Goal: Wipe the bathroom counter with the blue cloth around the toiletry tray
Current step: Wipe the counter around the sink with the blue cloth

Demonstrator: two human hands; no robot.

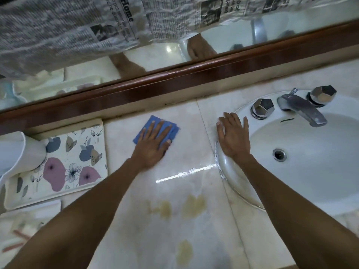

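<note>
A folded blue cloth (150, 124) lies on the pale marble counter (186, 144), near the back edge. My left hand (153, 144) presses flat on the cloth with fingers spread. To its left sits the floral toiletry tray (77, 152), with a white cup (21, 152) standing on its far left part. My right hand (234, 135) rests flat and spread on the left rim of the white sink (314, 171). Yellowish stains (194, 206) mark the counter nearer to me.
A chrome faucet (303, 109) with two faceted knobs stands at the back of the sink. A mirror with a dark wooden frame (174, 82) runs along the back. Some pale items (25, 226) lie at the near left below the tray.
</note>
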